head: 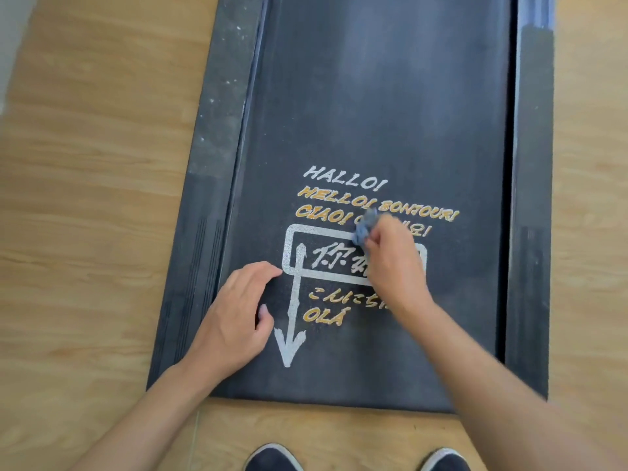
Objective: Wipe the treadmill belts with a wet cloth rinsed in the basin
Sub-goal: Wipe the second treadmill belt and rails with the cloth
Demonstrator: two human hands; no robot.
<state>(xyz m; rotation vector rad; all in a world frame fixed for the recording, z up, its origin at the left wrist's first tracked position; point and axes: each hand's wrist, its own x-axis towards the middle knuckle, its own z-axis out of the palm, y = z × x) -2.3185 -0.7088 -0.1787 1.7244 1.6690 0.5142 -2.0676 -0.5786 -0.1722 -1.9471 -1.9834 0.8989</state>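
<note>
The right hand (394,263) grips a bunched grey-blue cloth (365,227), fingers curled round it, pressing it onto the treadmill belt (390,113) over the printed lettering; the cloth juts past its knuckles. The left hand (234,317) rests on the belt beside it, fingers loosely bent, holding nothing, both forearms reaching forward.

The left hand (234,317) and right hand (394,263) join bare forearms (163,396); nearest, two dark navy fabric shoes (273,458) have pale rims.
</note>
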